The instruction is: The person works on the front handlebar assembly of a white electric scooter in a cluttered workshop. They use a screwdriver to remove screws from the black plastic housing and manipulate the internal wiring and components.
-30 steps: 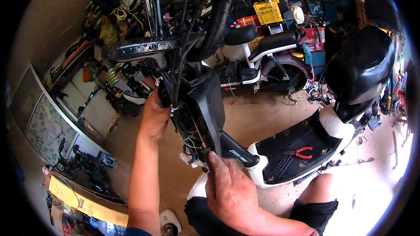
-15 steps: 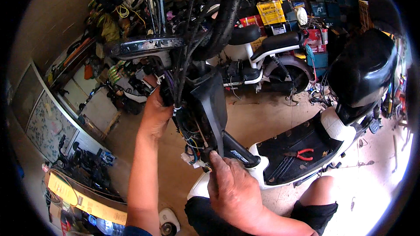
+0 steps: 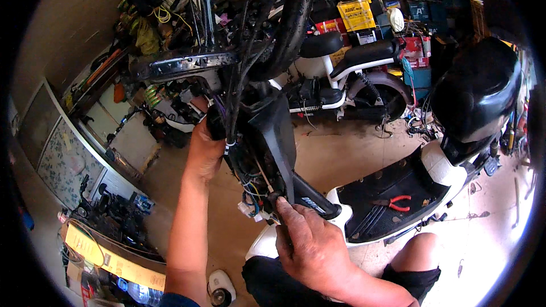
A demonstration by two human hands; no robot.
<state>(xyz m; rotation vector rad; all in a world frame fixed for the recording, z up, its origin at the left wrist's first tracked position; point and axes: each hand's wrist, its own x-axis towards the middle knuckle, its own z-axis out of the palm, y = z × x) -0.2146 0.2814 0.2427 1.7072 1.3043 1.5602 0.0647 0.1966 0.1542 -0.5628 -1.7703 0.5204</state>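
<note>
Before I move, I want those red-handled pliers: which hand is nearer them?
Right. The right hand is left of the red-handled pliers, not touching them; the left hand is farther left, by the scooter's front panel.

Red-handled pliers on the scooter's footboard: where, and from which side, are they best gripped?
Probably around both red handles, coming from above and the picture's right: the pliers lie on the black footboard with the handles spread toward that side, while the metal nose points left.
</note>
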